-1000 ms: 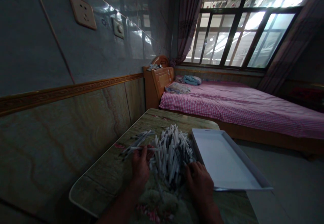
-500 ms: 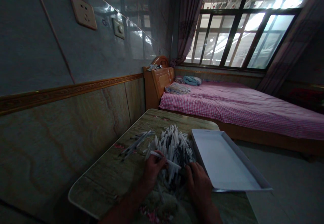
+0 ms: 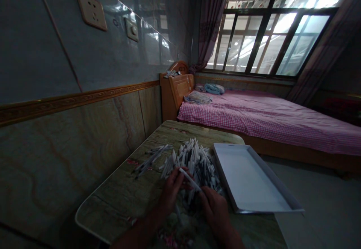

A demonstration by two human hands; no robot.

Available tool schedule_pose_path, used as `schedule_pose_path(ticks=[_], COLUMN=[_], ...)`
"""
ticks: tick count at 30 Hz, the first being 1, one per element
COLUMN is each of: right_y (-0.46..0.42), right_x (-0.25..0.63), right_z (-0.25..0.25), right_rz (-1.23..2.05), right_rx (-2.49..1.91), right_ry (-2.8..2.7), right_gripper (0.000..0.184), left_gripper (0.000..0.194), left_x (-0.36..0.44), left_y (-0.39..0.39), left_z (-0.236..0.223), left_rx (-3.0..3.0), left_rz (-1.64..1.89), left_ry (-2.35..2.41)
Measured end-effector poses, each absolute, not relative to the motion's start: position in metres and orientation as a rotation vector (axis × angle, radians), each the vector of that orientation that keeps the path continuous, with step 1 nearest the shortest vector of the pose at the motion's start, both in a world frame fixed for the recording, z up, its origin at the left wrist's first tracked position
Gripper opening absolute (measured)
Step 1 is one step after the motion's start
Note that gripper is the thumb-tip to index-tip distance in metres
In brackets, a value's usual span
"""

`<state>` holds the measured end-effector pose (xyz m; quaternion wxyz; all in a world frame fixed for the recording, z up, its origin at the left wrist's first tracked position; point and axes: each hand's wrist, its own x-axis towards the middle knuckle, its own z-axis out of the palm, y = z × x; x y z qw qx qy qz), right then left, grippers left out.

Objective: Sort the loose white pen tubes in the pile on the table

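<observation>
A white pen (image 3: 190, 179) slants between my two hands above the pile. My left hand (image 3: 171, 189) is closed round its upper end, with the thumb and fingers pinched together. At the lower end, my right hand (image 3: 214, 205) has its fingers closed on the same pen. Beneath and beyond them lies a loose heap of white pens (image 3: 194, 153), some with dark parts. A smaller group of pens (image 3: 153, 158) lies apart on the left. Both hands hide the near part of the heap.
The heap rests on a marble-patterned table (image 3: 113, 196). A shallow white box (image 3: 251, 177) stands right of it, overhanging the table's right edge. A tiled wall (image 3: 124, 125) runs along the left. Behind the table is a bed (image 3: 254, 117) with a pink checked cover.
My right hand has moved left and up from beside the heap and closed on the pen's lower end. My left hand has shifted slightly right, and the pen is tilted more steeply.
</observation>
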<state>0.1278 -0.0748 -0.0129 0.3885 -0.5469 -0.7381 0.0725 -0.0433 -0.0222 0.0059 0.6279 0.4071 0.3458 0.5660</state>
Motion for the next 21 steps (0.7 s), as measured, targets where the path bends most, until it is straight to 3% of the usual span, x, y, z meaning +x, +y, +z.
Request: schedule_pose_path(ticks=[8,16,21], right_y=[-0.072,-0.069,-0.068], right_x=[0.121,0.126,0.133], right_z=[-0.016,-0.014,-0.014], right_rz=[0.017,-0.329,-0.299], right_rx=[-1.362,-1.274,-1.334], right_ry=[-1.899,-1.871,-1.727], right_gripper=[0.044,0.034,0.029], left_gripper=[0.034,0.048,0.046], left_x=[-0.045,-0.045,-0.055], left_y=[-0.016,-0.008,-0.003], left_z=[0.0,0.004,0.009], left_rx=[0.992,0.703,0.727], left_rz=[1.355,1.476,1.479], left_ry=[0.821,1.004,1.047])
